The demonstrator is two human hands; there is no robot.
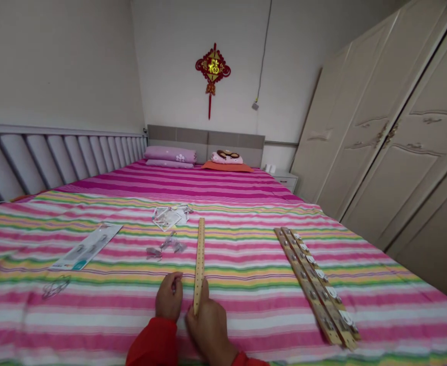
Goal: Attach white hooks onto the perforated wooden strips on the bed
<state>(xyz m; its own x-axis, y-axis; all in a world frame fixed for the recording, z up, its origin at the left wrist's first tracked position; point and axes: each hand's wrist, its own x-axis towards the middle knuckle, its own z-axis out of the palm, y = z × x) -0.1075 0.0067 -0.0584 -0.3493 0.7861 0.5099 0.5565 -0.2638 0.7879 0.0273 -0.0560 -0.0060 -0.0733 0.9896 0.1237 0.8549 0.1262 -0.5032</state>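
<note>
My right hand (pixel 208 325) grips the lower end of a narrow tan perforated strip (pixel 199 259), which stands up and points away from me. My left hand (pixel 169 297) is next to it, fingers closed on a small grey piece (pixel 174 286) that is partly hidden. To the right lie several tan LED strips (pixel 315 287) with round white lenses. Ahead are a paper pile (pixel 170 217) and small translucent clips (pixel 166 245). A white-and-grey packaging card (pixel 86 246) and a thin wire loop (pixel 56 287) lie to the left.
All of this lies on a pink striped bedspread (pixel 238 305). A padded slatted panel (pixel 48 157) runs along the left side, and cream wardrobe doors (pixel 391 127) stand along the right. Pillows (pixel 170 156) and a headboard (pixel 206 140) are at the far end.
</note>
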